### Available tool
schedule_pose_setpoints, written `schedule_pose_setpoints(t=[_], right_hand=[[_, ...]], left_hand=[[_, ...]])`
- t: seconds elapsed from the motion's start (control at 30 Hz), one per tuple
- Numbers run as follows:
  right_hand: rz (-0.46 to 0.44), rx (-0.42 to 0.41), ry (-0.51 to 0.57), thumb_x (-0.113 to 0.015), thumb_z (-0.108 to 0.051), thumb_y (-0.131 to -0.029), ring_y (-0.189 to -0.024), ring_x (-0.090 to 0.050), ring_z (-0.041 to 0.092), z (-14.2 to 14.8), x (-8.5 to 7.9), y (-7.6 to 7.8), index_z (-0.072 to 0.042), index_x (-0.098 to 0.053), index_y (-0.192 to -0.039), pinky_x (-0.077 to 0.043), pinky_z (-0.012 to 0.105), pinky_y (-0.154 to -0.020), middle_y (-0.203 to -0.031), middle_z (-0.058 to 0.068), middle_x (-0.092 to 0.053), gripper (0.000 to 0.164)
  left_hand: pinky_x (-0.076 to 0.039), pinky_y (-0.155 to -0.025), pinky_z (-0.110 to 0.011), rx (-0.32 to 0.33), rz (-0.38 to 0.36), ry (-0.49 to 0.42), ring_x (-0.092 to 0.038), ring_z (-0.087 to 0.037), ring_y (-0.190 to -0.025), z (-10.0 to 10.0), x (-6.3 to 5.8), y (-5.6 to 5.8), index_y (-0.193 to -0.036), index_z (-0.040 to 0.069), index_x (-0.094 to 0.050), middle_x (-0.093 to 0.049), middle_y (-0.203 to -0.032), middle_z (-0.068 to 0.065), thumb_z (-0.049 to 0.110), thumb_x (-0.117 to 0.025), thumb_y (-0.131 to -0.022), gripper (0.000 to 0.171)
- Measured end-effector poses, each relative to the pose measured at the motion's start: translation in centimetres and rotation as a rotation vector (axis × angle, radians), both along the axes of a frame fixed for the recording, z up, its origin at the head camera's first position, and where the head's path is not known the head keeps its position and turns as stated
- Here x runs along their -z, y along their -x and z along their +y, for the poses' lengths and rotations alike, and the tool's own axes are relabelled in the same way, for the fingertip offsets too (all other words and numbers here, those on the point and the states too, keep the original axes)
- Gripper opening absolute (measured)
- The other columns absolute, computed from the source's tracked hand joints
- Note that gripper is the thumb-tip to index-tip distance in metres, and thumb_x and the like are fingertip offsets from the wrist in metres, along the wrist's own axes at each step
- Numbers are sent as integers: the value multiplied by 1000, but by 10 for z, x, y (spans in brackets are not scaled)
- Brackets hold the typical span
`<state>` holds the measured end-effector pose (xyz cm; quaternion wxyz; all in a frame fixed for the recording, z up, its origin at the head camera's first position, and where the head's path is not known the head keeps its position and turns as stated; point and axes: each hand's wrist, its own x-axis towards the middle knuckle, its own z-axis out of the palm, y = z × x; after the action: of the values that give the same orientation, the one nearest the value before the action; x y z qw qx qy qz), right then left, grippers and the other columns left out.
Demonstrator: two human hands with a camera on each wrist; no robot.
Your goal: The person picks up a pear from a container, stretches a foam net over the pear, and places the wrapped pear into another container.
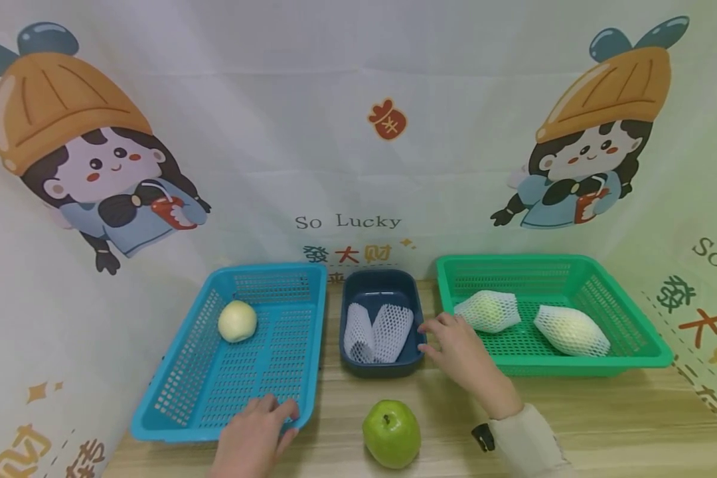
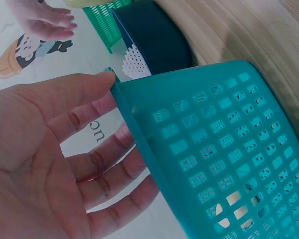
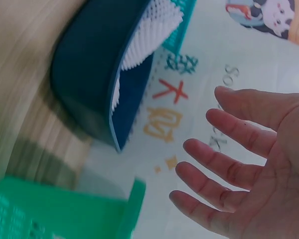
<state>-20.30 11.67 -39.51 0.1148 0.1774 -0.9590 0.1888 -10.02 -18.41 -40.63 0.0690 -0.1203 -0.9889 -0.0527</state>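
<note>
My left hand (image 1: 247,435) rests at the front right corner of the blue basket (image 1: 321,318). In the left wrist view its thumb tip meets the rim, and the loosely bent fingers (image 2: 107,189) reach over the far side. A round pale yellow fruit (image 1: 237,322) sits in that basket. My right hand (image 1: 460,352) holds nothing, its fingers loosely spread beside the right edge of the navy box (image 1: 382,369). Two white foam net sleeves (image 1: 392,332) lie inside the box. On the table between the hands stands a green apple (image 1: 392,435).
A green basket (image 1: 573,362) on the right holds two fruits in white foam nets, a greenish one (image 1: 488,311) and a paler one (image 1: 571,332). Behind the containers hangs a printed white cloth (image 1: 263,133). A small black object (image 1: 483,437) shows beside the right cuff.
</note>
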Motion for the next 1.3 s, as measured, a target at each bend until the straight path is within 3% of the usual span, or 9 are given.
schedule_pose_setpoints(t=[0.3,0.47,0.63,0.8,0.97,1.3], right_hand=[[-79,-107,-120,-71,-23,-81,-95,-54,28,-29,1,24,-8,-66,-104,-46,43,-82,-100,10,-61,27],[-135,-187,-181,-71,-28,-82,-98,-54,30,-43,1,36,-7,-62,-111,-47,44,-85,-108,12,-60,36],[-244,-207,-188,-70,-31,-82,-115,-52,32,-58,4,47,-7,-53,-124,-43,46,-97,-123,15,-56,51],[-312,-219,-158,-72,-29,-81,-118,-51,31,-72,9,54,-4,-43,-134,-43,43,-98,-130,19,-51,66],[-297,-230,-188,-72,-28,-81,-113,-54,33,-87,13,57,-3,-39,-135,-46,42,-94,-127,21,-50,69],[-243,-170,-223,-73,-19,-80,-97,-60,30,-98,22,60,1,-42,-130,-52,37,-81,-118,22,-53,62]], left_hand=[[-44,-56,-31,6,-39,-24,-50,-12,-71,-2,0,2,-87,25,-61,-54,-79,6,28,-74,-76,17],[-47,-59,-36,-6,-64,-25,-52,-14,-74,-2,-1,3,-88,25,-61,-54,-80,6,28,-73,-77,17],[-47,-61,-38,-14,-75,-23,-52,-15,-76,-1,-1,3,-89,25,-61,-53,-81,5,29,-72,-78,16],[-47,-62,-38,-14,-91,-30,-51,-15,-77,-2,-2,3,-90,25,-62,-53,-81,5,29,-72,-78,17],[-47,-62,-39,-19,-89,-31,-51,-16,-78,-2,-3,2,-91,24,-62,-53,-81,4,29,-72,-78,17],[-45,-63,-38,-26,-95,-39,-50,-16,-78,-2,-3,0,-92,25,-60,-53,-83,4,28,-70,-80,16]])
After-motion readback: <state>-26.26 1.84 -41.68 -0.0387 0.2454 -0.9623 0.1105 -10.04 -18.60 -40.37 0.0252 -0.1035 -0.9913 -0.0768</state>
